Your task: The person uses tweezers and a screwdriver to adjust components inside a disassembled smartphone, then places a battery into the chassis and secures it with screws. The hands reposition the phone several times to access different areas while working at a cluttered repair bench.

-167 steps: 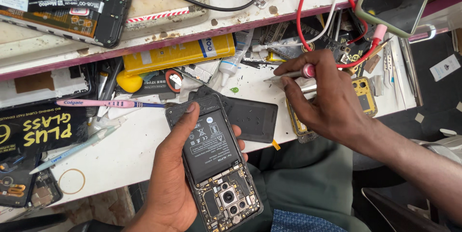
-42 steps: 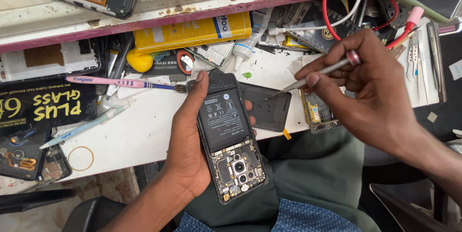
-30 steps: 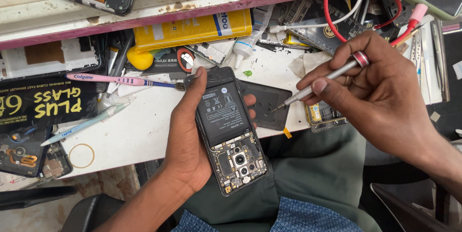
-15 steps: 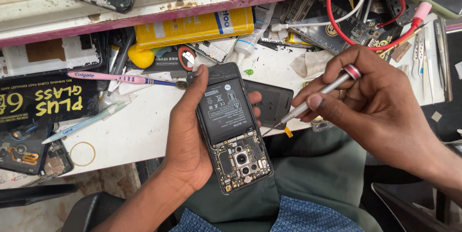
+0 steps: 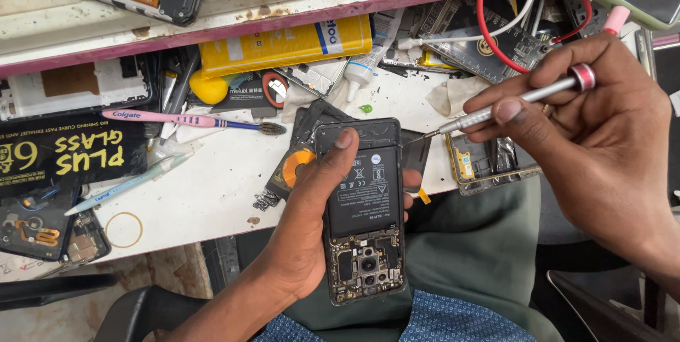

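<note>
My left hand (image 5: 306, 221) grips an opened phone (image 5: 363, 209) from its left side, back cover off, with the black battery and the camera board exposed. The thumb rests on the phone's top edge. My right hand (image 5: 588, 136) holds a thin silver screwdriver (image 5: 517, 103) with a red ring at its end. Its tip points left and sits close to the phone's upper right corner. The phone is held over my lap, just past the table's front edge.
The white worktable (image 5: 212, 193) is cluttered: a pink toothbrush (image 5: 191, 119), a yellow box (image 5: 283, 43), a black glass-protector box (image 5: 67, 154), a phone frame (image 5: 489, 165), a loose ring (image 5: 124, 228), circuit parts and red and white cables (image 5: 496, 23). A shelf (image 5: 212, 19) runs above.
My right hand picked up the screwdriver from the table and brought it down and left toward the phone's top corner. My left hand kept hold of the phone and shifted it slightly.
</note>
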